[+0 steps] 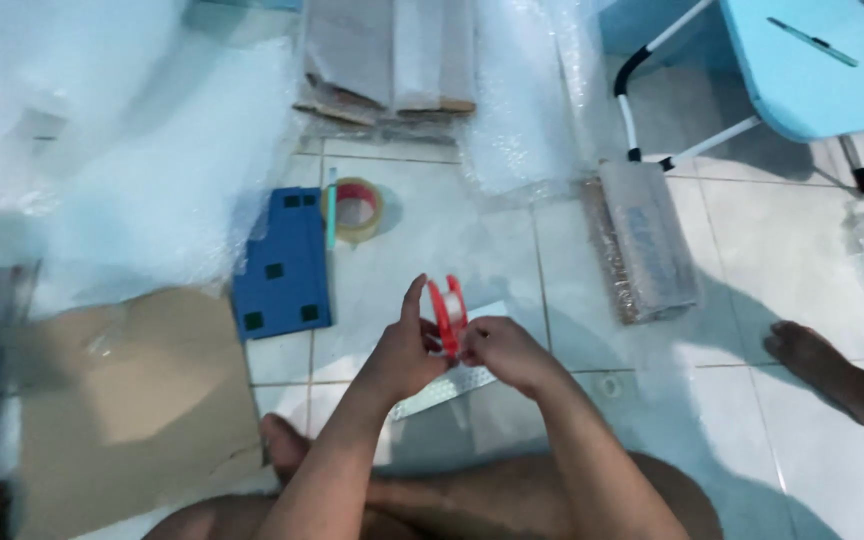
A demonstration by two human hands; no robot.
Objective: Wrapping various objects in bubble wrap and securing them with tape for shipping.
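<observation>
Fingers (430,322) of both hands on red tape dispenser (447,312)

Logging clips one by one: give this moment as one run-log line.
left hand: grips red tape roll | right hand: picks at roll | nearby: blue panel, tan tape roll

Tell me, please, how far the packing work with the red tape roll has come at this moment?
Done, it seems: one flat package lies wrapped on the tiled floor. In hand: the left hand and right hand hold a red tape roll, fingers at its edge, above a metal ruler. Apparently left: the blue board, the cardboard sheet and bubble wrap lie unused, beside a second tape roll.
</observation>
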